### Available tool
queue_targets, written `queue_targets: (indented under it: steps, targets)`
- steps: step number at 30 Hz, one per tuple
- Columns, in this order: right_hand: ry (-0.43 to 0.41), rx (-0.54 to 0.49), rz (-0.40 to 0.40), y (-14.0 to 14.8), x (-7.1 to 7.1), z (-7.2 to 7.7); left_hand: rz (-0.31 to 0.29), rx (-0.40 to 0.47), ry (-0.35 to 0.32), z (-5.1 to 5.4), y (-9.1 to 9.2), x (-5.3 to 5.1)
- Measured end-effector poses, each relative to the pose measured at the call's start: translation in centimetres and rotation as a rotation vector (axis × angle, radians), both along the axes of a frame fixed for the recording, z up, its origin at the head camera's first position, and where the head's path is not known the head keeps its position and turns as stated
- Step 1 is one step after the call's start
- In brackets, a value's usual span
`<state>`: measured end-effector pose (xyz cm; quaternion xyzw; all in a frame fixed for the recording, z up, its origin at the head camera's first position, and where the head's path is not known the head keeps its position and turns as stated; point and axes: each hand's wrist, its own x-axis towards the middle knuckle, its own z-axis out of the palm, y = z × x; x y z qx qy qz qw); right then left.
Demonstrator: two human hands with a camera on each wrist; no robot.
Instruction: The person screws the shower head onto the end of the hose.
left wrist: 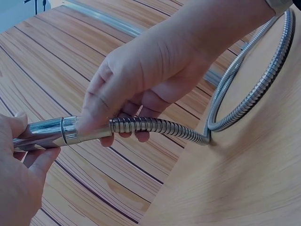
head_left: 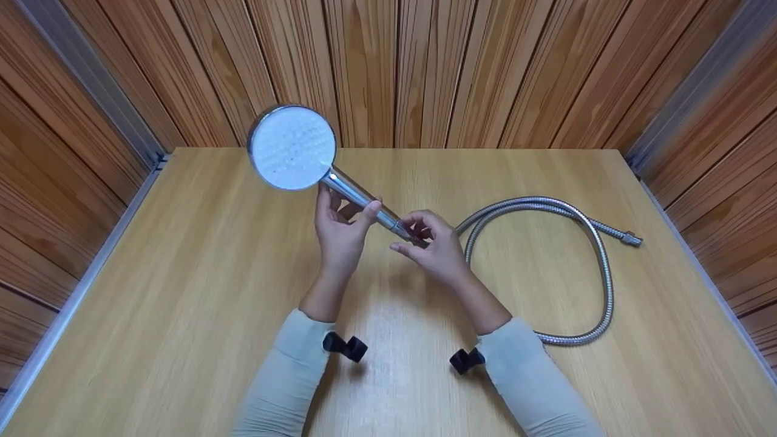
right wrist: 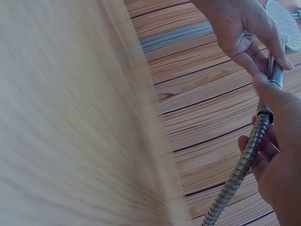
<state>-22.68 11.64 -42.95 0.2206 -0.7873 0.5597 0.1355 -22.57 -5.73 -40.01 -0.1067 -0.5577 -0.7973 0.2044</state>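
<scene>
L hand's grip, thumb + fingers closed, holds chrome handle of round white-faced shower head over pale wood worktop; R hand's pinches ribbed silver metal hose's end, adj. handle.

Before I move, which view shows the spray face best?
The head view: the spray face appears whole and unobstructed. The right wrist view cuts it off at the edge; the left wrist view doesn't show it.
</scene>
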Motion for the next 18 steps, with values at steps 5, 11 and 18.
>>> queue_targets:
  steps: [5,11,18]
  targets:
    - [0.053,0.001,-0.031,-0.04,0.05,-0.06,-0.005,0.002,0.003,0.0,0.05,0.08]
    - [0.072,0.002,-0.022,0.16,0.0,-0.25,0.005,-0.001,0.016,0.0,-0.02,-0.02]
    - [0.055,-0.027,-0.029,0.18,0.18,-0.18,0.005,-0.016,0.025,-0.15,-0.03,0.0]
